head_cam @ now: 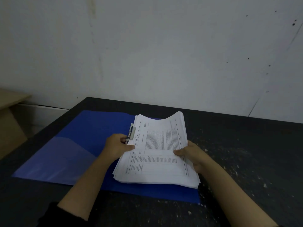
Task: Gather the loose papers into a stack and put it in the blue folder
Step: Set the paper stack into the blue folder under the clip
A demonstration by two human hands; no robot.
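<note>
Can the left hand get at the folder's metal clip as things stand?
Probably yes. The left hand grips the paper stack at its left edge, right beside the clip, and nothing lies between them. It would have to release the stack first.

Blue folder (91, 136), paler translucent blue on its inner pocket; white paper stack (157, 153), top sheet ruled with black lines and columns of fine black print; black worktop (246, 153) flecked with white; grey-white wall (147, 46) with dark specks.
</note>
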